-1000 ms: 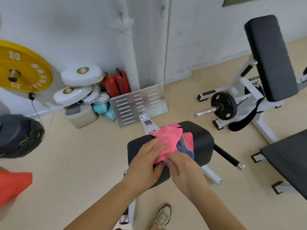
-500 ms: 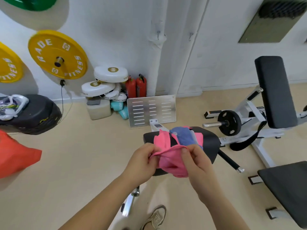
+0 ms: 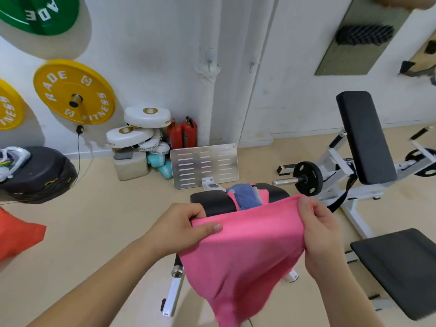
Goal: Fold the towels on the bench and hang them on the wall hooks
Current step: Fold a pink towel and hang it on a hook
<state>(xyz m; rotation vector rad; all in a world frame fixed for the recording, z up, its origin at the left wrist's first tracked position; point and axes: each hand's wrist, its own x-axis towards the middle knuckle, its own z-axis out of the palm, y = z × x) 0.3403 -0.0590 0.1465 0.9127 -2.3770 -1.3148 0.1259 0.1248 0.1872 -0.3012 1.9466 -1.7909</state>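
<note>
Barely begun: our left hand [image 3: 179, 223] and right hand [image 3: 318, 230], apart, each pinch a top corner of the pink towel [image 3: 240, 251], spread unfolded over the worktop's [image 3: 212, 201] near end; other towels [image 3: 245, 194] lie on it, hooks [image 3: 209, 63] beyond it bare.

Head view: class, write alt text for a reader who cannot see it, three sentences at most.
A person holds a pink towel spread in the air, left grip and right grip pinching its top corners. Behind it, a blue towel and more pink cloth lie on a black bench. A yellow plate hangs on the white wall.
</note>
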